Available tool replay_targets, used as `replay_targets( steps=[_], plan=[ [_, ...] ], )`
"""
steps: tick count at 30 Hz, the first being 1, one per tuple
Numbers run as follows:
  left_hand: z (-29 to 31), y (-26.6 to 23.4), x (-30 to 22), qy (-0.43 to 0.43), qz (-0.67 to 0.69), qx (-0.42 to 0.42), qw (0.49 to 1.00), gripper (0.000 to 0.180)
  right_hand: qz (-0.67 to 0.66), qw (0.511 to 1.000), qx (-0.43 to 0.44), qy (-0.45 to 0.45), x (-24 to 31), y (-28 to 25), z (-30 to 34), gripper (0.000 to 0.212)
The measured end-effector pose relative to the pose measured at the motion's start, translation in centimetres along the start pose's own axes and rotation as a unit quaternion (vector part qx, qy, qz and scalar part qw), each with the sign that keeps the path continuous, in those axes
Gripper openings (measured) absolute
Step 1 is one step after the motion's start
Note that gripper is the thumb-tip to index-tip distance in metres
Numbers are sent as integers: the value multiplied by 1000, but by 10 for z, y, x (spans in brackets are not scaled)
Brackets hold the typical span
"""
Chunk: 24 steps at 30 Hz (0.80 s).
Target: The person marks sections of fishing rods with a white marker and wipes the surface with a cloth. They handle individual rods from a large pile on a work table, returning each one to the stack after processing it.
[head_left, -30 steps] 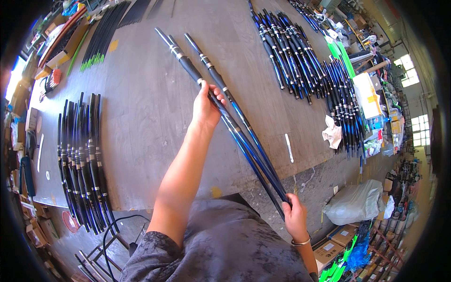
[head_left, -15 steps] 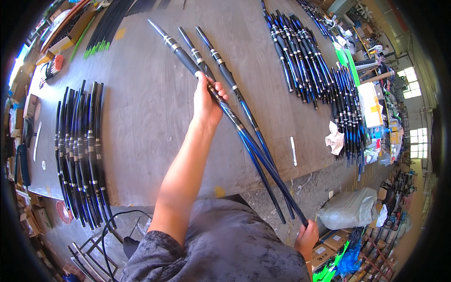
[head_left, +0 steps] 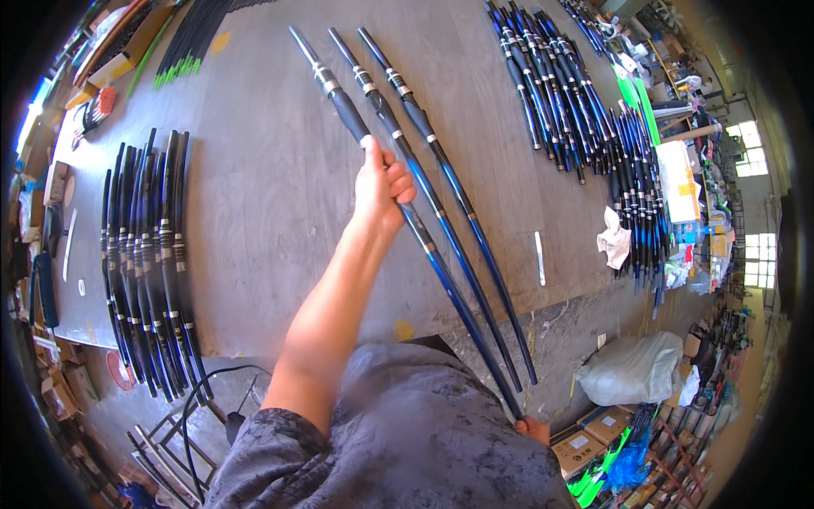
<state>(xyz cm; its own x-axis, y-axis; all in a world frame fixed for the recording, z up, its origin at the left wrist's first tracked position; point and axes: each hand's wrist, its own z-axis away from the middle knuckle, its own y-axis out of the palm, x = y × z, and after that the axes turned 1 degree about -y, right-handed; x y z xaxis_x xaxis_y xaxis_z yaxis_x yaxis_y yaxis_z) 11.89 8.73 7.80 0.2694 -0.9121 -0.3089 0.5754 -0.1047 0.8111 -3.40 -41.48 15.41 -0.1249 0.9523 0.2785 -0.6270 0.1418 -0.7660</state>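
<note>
My left hand [head_left: 386, 188] is wrapped around a dark blue and black fishing rod [head_left: 452, 288], just below its black grip. At the rod's near end, my right hand [head_left: 534, 429] closes on the butt, partly hidden by my shirt. Two similar rods, a middle rod [head_left: 433, 204] and a right-hand rod [head_left: 462, 200], rest on the table to the right of the held one. All three slant the same way, side by side, with their near ends sticking out past the table edge.
Bundled rods [head_left: 144, 271] lie at the table's left, overhanging its front edge. More rods [head_left: 555, 93] are piled at the far right, near a crumpled pale cloth [head_left: 614, 239] and a white strip [head_left: 540, 259]. A large wrapped bag [head_left: 632, 371] and cardboard boxes [head_left: 579, 450] stand below on the right.
The held rod has shifted from crossing over the other two to lying left of them, nearly parallel. My right hand has moved left and down with its butt.
</note>
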Motion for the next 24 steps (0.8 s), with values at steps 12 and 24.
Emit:
replay_targets(
  steps=[12, 24],
  plan=[
    [72, -17, 99, -216, -264, 453, 824, 61, -6, 965, -173, -199, 128, -78, -135, 28],
    [32, -76, -41, 38, -649, 166, 742, 44, 471, 751, -367, -281, 106, -243, -81, 46]
  ],
)
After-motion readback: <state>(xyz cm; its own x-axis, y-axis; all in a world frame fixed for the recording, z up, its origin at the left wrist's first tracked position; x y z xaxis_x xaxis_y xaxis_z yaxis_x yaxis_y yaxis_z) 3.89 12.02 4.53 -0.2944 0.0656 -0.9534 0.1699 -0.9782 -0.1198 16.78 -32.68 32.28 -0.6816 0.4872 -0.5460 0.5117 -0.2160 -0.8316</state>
